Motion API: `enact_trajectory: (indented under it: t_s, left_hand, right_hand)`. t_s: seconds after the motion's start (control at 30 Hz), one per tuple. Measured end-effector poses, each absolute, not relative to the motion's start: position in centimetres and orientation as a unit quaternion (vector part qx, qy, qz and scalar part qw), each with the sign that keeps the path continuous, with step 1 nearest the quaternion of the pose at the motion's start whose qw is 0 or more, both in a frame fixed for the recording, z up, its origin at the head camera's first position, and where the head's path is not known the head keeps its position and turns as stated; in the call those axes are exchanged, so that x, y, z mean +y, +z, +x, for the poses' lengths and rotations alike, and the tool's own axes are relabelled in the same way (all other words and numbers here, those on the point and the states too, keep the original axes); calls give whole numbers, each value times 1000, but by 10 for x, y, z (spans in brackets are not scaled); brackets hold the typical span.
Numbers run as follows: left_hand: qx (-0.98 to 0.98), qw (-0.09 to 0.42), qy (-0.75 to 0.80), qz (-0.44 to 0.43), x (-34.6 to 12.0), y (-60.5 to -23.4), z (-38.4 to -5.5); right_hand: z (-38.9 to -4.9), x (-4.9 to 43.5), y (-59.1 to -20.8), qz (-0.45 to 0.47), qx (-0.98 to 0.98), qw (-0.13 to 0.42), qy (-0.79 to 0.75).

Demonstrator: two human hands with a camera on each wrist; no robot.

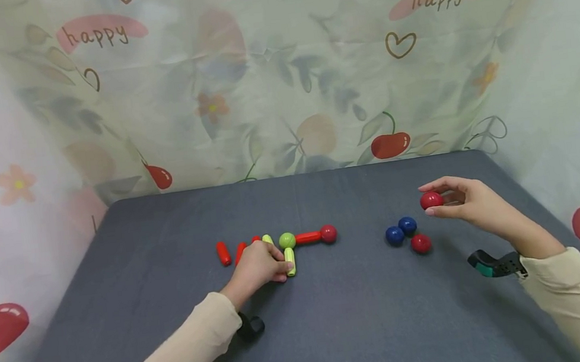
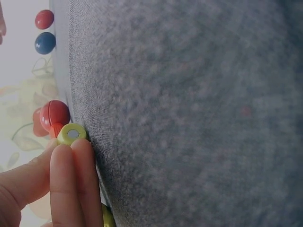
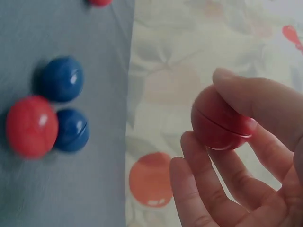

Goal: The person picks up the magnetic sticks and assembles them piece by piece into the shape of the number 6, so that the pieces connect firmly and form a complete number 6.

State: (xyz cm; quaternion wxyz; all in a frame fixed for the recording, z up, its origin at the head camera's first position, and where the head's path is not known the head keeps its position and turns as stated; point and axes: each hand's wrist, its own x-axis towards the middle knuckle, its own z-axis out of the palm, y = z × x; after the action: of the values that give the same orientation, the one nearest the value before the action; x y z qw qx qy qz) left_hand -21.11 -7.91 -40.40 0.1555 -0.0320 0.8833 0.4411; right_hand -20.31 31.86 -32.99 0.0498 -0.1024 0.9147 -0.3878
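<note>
My left hand point(image 1: 260, 265) pinches a light green rod point(image 1: 290, 262), whose upper end meets a green ball point(image 1: 287, 240). From that ball a red rod point(image 1: 308, 237) runs right to a red ball point(image 1: 329, 234). In the left wrist view the green rod's end point(image 2: 73, 134) shows a silvery disc toward the camera. On the right, my right hand point(image 1: 458, 197) holds another red ball point(image 1: 431, 200) between thumb and fingers, raised above the table. The right wrist view shows this red ball point(image 3: 222, 118) with a seam round it.
Two blue balls point(image 1: 395, 236) and a red ball point(image 1: 421, 243) lie close together below the right hand. Several red rods point(image 1: 223, 253) and a light green rod point(image 1: 267, 239) lie beside the left hand. A patterned curtain point(image 1: 268, 88) rises behind the grey table point(image 1: 339, 330).
</note>
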Motion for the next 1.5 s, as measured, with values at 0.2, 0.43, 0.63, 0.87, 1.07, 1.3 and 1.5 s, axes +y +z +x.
enact_trajectory:
  t_s: [0.2, 0.43, 0.63, 0.87, 1.07, 1.3, 1.5]
  left_hand:
    - [883, 156, 442, -30, -80, -405, -212]
    - [883, 159, 441, -25, -80, -404, -211]
    - [883, 158, 442, -21, -79, -404, -210]
    - [885, 153, 440, -18, -79, -403, -209]
    - [887, 155, 435, -23, -79, -402, -209]
    - [887, 155, 434, -25, -79, -403, -209]
    - [890, 150, 429, -24, -79, -401, -209]
  right_hand:
    - [-202, 297, -324, -104, 911, 26, -398]
    - [-201, 269, -327, -107, 907, 12, -407]
    - [-199, 245, -336, -115, 889, 7, -443]
    - [-195, 218, -353, -138, 866, 29, -480]
    - [-189, 195, -367, -163, 853, 65, -492]
    - [-187, 173, -379, -177, 846, 102, -493]
    - [-188, 156, -394, -182, 831, 143, -505]
